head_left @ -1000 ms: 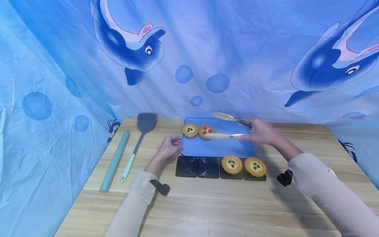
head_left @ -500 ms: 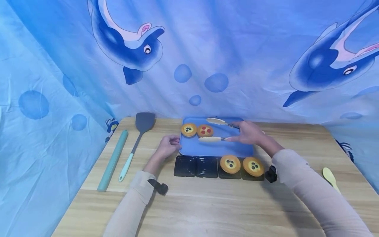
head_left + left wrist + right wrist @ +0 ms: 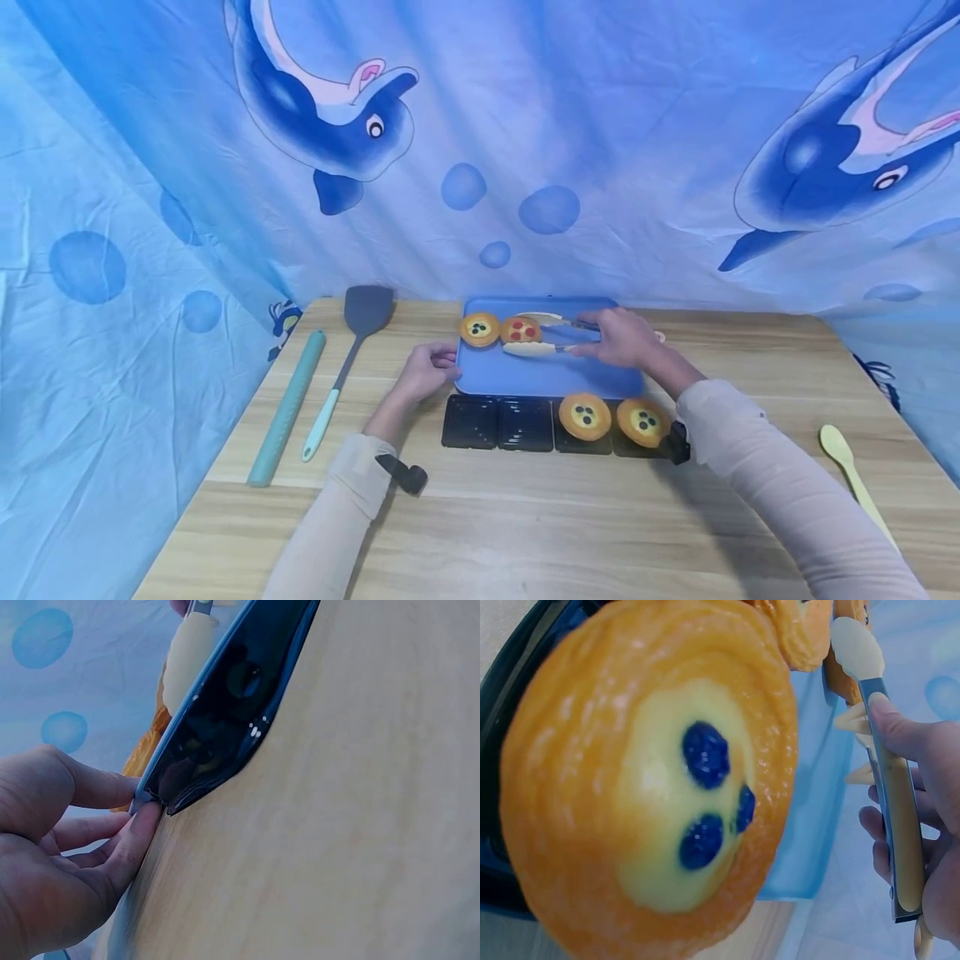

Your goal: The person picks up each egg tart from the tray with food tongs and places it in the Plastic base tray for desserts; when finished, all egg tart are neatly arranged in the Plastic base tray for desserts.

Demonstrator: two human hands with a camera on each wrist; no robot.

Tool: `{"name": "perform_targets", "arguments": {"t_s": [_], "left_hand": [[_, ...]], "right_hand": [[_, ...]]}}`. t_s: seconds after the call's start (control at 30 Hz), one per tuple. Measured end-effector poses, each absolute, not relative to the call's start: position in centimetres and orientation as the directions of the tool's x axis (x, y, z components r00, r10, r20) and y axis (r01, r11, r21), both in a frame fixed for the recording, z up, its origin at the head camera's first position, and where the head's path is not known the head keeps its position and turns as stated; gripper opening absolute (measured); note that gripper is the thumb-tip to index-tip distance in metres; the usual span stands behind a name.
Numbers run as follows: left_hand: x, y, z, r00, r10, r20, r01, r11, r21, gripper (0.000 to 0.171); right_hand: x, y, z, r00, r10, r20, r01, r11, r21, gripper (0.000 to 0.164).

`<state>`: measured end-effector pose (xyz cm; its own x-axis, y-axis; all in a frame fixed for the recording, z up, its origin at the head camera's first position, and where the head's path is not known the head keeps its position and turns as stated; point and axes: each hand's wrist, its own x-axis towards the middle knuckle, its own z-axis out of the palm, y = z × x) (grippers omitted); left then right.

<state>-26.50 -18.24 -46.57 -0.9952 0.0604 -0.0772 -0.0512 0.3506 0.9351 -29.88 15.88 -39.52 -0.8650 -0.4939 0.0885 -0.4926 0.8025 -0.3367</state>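
My left hand [image 3: 426,372] pinches the left edge of a blue tray [image 3: 551,377] between thumb and fingers. Cream-tipped tongs [image 3: 531,349] are gripped in my right hand [image 3: 624,337] over that tray. Their two arms lie on either side of a tart with red fruit [image 3: 521,331], one tip in front of it and one at its far side. Left of this tart sits a blueberry tart [image 3: 479,330]. In the right wrist view, my thumb [image 3: 885,712] lies along one arm of the tongs, and a blueberry tart [image 3: 649,802] fills the foreground.
A black tray [image 3: 471,422] of square compartments stands along the blue tray's front edge; its two right compartments hold blueberry tarts [image 3: 585,417]. At left lie a teal rolling pin [image 3: 287,408] and a grey turner [image 3: 369,310]. A yellow spoon [image 3: 840,448] lies at right.
My right hand has brought the tongs left and down, and their tips have drawn closer together around the red-fruit tart. The left hand stays at the tray's edge.
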Motion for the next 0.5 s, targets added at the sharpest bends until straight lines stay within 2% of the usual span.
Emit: {"name": "perform_targets", "arguments": {"t_s": [0.5], "left_hand": [[-26.4,-18.2,-46.3,-0.993,0.059,-0.101,-0.077,0.328,0.942,0.047]], "right_hand": [[-29.8,16.0,-38.6,-0.878,-0.471,0.083,-0.468,0.808,-0.359,0.063]]}}
